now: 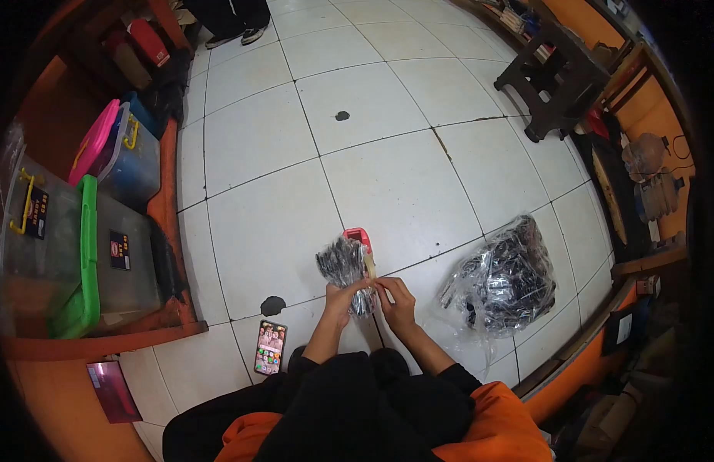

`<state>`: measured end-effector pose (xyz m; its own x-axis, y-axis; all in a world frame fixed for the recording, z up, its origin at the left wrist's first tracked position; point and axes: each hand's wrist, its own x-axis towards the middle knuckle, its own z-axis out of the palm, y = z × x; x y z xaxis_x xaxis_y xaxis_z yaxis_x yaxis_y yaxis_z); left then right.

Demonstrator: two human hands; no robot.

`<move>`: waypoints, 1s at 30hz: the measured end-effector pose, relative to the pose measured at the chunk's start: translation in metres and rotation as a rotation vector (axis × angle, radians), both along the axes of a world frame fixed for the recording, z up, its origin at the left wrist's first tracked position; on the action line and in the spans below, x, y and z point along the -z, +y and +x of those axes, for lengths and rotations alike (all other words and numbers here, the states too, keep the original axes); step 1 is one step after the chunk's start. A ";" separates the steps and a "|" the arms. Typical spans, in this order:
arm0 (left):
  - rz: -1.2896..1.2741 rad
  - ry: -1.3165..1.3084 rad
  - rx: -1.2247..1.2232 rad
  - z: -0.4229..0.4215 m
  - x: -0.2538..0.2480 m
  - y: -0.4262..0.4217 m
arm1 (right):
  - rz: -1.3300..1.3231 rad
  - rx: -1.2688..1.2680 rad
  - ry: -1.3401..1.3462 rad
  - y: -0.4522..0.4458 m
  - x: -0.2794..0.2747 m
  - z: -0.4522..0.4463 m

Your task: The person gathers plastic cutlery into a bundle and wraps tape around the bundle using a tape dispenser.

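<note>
My left hand (341, 302) is closed round a bundle of thin dark pieces in shiny clear plastic (340, 260). The bundle's upper end fans out above my fingers, and its lower end shows between my hands. My right hand (397, 302) is beside it, fingertips pinched together and meeting my left fingertips. From there a narrow beige strip (370, 266) runs up along the bundle's right side. Just beyond the strip is a small red object (358, 236) with a dark hollow; its kind is unclear. What my right fingers pinch is too small to make out.
To the right lies a large clear plastic bag of dark items (503, 281). A lit phone (270, 346) rests on the tiles at left. Clear storage boxes (126, 239) with coloured lids line the left side. A dark stool (556, 77) stands at far right; a person's shoes (238, 37) show at top.
</note>
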<state>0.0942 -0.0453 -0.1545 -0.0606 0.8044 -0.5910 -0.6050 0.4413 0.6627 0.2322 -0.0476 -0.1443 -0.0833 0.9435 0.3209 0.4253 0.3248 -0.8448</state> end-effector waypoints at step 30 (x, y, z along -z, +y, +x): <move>-0.037 -0.029 -0.020 0.000 -0.004 -0.001 | -0.032 -0.061 -0.038 0.005 0.000 0.005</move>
